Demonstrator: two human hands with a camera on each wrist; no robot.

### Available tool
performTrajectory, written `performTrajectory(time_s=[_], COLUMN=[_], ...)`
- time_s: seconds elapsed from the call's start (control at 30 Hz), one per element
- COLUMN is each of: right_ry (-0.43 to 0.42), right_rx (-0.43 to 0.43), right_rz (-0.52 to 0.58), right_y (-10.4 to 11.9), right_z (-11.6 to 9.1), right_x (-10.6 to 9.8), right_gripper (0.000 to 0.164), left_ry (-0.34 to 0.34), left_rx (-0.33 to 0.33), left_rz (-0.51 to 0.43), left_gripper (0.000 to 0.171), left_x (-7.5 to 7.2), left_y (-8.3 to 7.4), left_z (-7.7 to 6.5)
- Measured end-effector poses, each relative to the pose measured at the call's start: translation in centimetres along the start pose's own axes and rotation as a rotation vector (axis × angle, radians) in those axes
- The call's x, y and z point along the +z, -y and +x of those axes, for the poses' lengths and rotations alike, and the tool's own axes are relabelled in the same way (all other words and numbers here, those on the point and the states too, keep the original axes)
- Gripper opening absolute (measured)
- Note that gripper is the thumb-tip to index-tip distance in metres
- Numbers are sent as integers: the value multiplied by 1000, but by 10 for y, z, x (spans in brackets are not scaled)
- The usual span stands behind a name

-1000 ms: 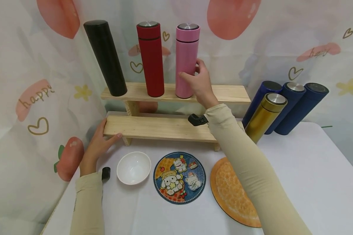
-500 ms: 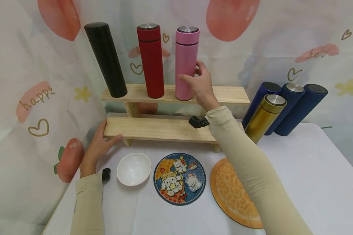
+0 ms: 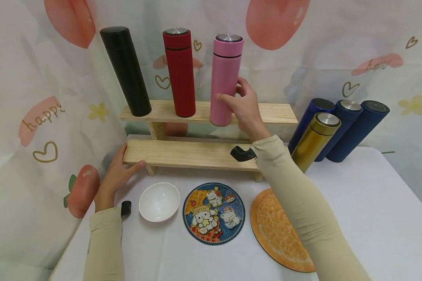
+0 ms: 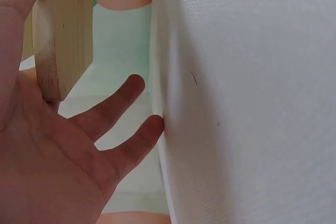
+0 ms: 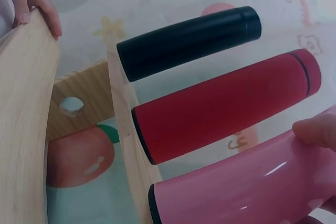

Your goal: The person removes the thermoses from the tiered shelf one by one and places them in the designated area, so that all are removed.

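Observation:
My right hand (image 3: 247, 109) grips the lower half of a pink thermos bottle (image 3: 226, 70), thumb in front. In the head view the bottle's base overlaps the front edge of the upper board; whether it touches the wood I cannot tell. To its left a red thermos bottle (image 3: 180, 74) and a black thermos bottle (image 3: 128, 74) stand on that same board. My left hand (image 3: 117, 169) holds the left end of the lower board of the two-step wooden shelf (image 3: 193, 154). In the left wrist view, two fingers (image 4: 113, 109) stretch out below the board.
A gold bottle (image 3: 314, 142) and several blue bottles (image 3: 355, 130) stand right of the shelf. In front lie a white bowl (image 3: 159, 203), a round cartoon mat (image 3: 213, 214) and an orange round mat (image 3: 281, 234), partly hidden by my right sleeve. A patterned cloth (image 3: 330, 35) hangs behind.
My right hand has drawn the pink bottle forward and slightly right, so its base now covers the upper board's front edge. My left hand stays on the shelf end.

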State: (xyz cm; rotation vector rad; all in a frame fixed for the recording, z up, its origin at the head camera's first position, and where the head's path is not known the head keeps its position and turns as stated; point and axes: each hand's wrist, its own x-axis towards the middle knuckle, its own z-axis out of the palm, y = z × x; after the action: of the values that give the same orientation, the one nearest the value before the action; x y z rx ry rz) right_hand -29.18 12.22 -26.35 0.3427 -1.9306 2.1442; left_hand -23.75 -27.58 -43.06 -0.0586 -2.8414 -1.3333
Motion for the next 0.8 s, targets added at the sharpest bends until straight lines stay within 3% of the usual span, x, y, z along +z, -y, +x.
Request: performTrajectory(time_s=[0.3,0.53,0.8], right_ry=[29,25,50], right_rx=[-30,-38,-59], right_rz=[-27,17,-29], right_y=[3,4,0], right_z=[-18,-37,-52], right_x=[-11,-18,-23], right_gripper=[65,63,67], left_ry=[-5,1,13], left_rx=[4,12,-8], left_rz=[-11,-14,-8], left_gripper=[113,113,113], left_x=[-1,-1,-1], left_y=[2,1,-3], left_z=[1,1,0])
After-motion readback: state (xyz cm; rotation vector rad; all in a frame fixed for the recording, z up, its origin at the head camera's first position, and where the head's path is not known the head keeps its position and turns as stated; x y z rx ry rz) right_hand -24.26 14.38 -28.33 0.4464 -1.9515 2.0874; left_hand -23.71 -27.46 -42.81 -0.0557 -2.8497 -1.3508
